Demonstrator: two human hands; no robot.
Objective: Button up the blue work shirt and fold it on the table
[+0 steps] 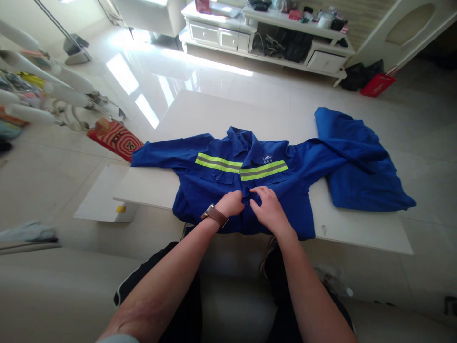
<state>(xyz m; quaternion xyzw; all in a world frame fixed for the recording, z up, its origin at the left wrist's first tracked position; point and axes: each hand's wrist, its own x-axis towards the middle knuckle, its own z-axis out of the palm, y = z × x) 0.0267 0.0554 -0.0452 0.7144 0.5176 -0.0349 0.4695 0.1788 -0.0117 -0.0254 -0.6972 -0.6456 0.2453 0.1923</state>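
A blue work shirt [214,178] with a yellow-green and grey reflective band across the chest lies face up on a white table [210,116], sleeves spread to both sides, hem hanging over the near edge. My left hand [231,203], with a brown-strapped watch on the wrist, pinches the shirt's front closure below the band. My right hand [267,206] pinches the same spot from the other side, fingertips meeting the left hand's. A second blue garment [360,164] lies crumpled at the table's right end, over the shirt's right sleeve.
A white TV cabinet [264,38] with clutter stands at the back wall. A drying rack [43,90] with clothes is at left, a red patterned bag [116,138] beneath it. A low white box [103,195] sits by the table's left corner. A red bag [377,85] stands back right.
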